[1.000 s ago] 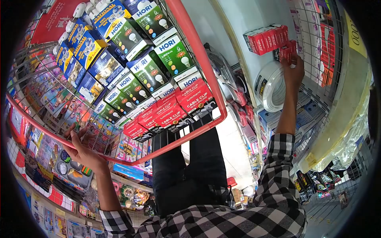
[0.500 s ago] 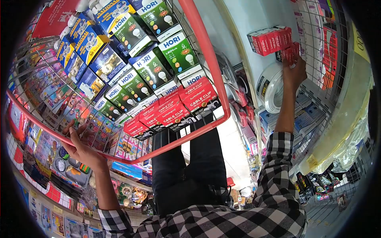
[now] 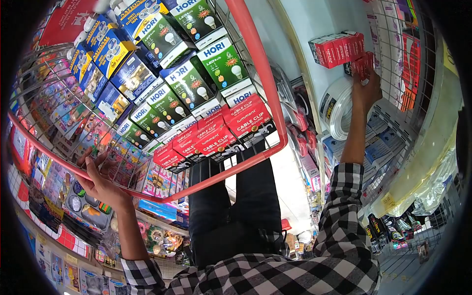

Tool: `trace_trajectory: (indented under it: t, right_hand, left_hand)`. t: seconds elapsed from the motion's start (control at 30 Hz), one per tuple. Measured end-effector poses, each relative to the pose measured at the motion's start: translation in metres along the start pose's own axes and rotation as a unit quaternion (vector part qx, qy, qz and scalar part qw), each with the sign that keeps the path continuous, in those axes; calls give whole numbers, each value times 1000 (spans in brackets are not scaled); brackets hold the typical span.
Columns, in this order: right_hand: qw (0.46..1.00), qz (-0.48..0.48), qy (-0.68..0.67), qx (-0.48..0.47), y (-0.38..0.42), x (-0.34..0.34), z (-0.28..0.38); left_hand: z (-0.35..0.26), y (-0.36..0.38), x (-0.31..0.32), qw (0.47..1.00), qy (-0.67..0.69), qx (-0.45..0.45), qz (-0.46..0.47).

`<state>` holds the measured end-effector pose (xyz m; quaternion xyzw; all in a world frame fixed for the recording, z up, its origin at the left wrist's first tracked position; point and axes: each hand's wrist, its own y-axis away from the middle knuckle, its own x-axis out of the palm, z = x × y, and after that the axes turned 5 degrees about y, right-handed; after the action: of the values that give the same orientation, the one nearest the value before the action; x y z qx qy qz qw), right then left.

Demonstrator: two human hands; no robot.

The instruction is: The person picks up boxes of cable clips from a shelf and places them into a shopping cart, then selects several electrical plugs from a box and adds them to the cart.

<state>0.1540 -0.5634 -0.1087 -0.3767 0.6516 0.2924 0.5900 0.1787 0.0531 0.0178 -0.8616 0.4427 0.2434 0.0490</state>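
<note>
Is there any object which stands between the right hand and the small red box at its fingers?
Nothing visible stands between them: the fingers of the right hand are already on the small red box. The coil of clear tubing is beside the hand, not in between.

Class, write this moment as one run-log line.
left hand: at basket rim | right hand: on small red boxes | shelf: red box row, coiled tubing

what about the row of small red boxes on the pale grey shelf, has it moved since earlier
No, no clear shift either way: the row of boxes lies as near the edge of the pale grey shelf as before.
</note>
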Motion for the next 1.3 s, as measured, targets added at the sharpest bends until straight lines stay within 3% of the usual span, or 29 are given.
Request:
trace_trajectory:
  t: [0.17, 0.4, 0.47, 0.5, 0.57, 0.6, 0.8, 0.9, 1.13, 1.23, 1.3]
  right_hand:
    - [996, -11, -88, 26, -1, -2, -3]
    - [997, 4, -71, 25, -7, 6, -30]
    - [968, 7, -230, 98, -11, 11, -40]
    - [968, 8, -231, 99, -16, 11, -43]
    - [967, 46, -145, 205, -31, 9, -57]
    - [957, 102, -193, 193, -43, 28, -86]
    - [887, 241, -300, 254, -59, 30, -90]
    - [864, 228, -355, 275, -59, 35, -93]
    - [873, 167, -345, 303, -56, 40, -94]
    - [871, 185, -344, 298, -57, 39, -111]
    - [843, 243, -369, 308, -56, 29, -125]
  left_hand:
    - [-10, 4, 9, 1000, -12, 0, -10]
    - [-6, 3, 6, 1000, -9, 10, -2]
    - [-8, 3, 7, 1000, -7, 6, -6]
    - [-8, 3, 7, 1000, -8, 8, -6]
    - [-8, 3, 7, 1000, -8, 3, -4]
    - [-8, 3, 7, 1000, -8, 2, -1]
    - [-6, 2, 6, 1000, -5, 8, -10]
    - [-4, 1, 4, 1000, -6, 11, -7]
    - [3, -2, -4, 1000, 1, 15, 6]
    - [2, -2, -3, 1000, 5, 13, 3]
    - [1, -1, 0, 1000, 7, 11, -2]
